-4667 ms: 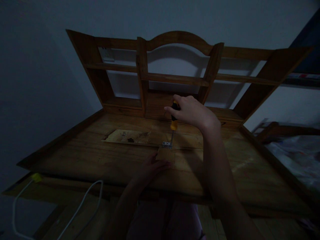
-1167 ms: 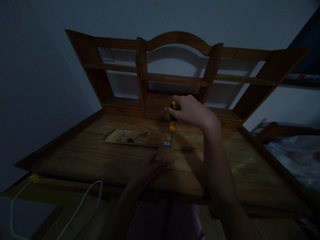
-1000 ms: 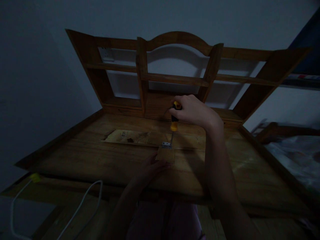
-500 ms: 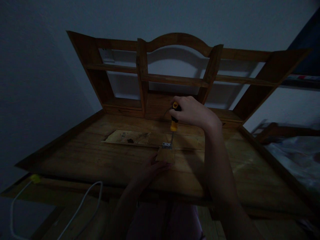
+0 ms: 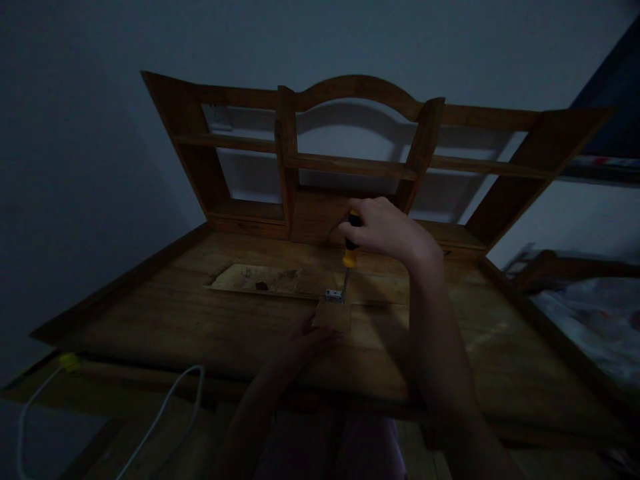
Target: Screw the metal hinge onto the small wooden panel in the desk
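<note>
My right hand (image 5: 387, 230) is closed round the black and yellow handle of a screwdriver (image 5: 349, 255), held nearly upright. Its tip stands on a small metal bracket (image 5: 334, 294) at the far edge of a small wooden block (image 5: 332, 313). My left hand (image 5: 300, 343) lies on the desk top with its fingers pressed against the near side of that block, steadying it. The block sits at the edge of a pale recessed strip (image 5: 280, 281) in the wooden desk top (image 5: 200, 327).
A wooden hutch with shelves (image 5: 350, 163) rises at the back of the desk against a pale wall. A white cable (image 5: 165, 410) with a yellow end hangs at the lower left. Bedding (image 5: 590, 327) lies to the right. The room is dim.
The view has tilted slightly upward-back, so the desk sits a little lower in frame. Both hands stay in place; the right hand's grip on the screwdriver handle has shifted slightly.
</note>
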`<state>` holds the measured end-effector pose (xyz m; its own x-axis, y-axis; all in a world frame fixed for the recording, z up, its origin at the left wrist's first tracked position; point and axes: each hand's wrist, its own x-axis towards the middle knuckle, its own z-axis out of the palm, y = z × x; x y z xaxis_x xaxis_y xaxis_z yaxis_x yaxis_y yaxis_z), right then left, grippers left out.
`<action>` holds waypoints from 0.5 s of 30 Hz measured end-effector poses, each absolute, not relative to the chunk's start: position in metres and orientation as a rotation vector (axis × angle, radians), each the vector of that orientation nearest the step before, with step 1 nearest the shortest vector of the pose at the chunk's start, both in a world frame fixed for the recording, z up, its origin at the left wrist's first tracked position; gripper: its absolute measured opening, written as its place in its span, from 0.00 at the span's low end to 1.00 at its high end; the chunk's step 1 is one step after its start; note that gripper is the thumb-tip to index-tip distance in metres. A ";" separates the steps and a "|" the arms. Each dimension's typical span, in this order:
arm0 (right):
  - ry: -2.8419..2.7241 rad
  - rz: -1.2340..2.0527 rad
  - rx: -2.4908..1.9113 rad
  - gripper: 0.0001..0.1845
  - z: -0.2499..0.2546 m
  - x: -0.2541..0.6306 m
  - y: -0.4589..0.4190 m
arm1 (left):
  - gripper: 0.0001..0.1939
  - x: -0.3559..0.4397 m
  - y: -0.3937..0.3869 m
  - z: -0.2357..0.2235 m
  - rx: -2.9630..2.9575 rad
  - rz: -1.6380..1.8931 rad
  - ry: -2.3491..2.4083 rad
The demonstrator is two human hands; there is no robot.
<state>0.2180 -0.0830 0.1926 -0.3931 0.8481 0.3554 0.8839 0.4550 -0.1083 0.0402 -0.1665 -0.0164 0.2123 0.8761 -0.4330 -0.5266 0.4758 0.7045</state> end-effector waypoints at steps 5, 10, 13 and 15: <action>-2.347 -0.236 -1.457 0.17 0.191 0.216 -0.082 | 0.27 0.041 -0.167 -0.015 0.581 1.011 0.965; -2.325 -0.276 -1.482 0.19 0.191 0.213 -0.086 | 0.26 0.041 -0.167 -0.015 0.632 1.013 1.002; -2.316 -0.233 -1.467 0.17 0.192 0.212 -0.087 | 0.26 0.040 -0.165 -0.021 0.620 1.019 0.967; -2.322 -0.156 -1.453 0.14 0.192 0.212 -0.087 | 0.25 0.039 -0.164 -0.025 0.621 1.019 0.939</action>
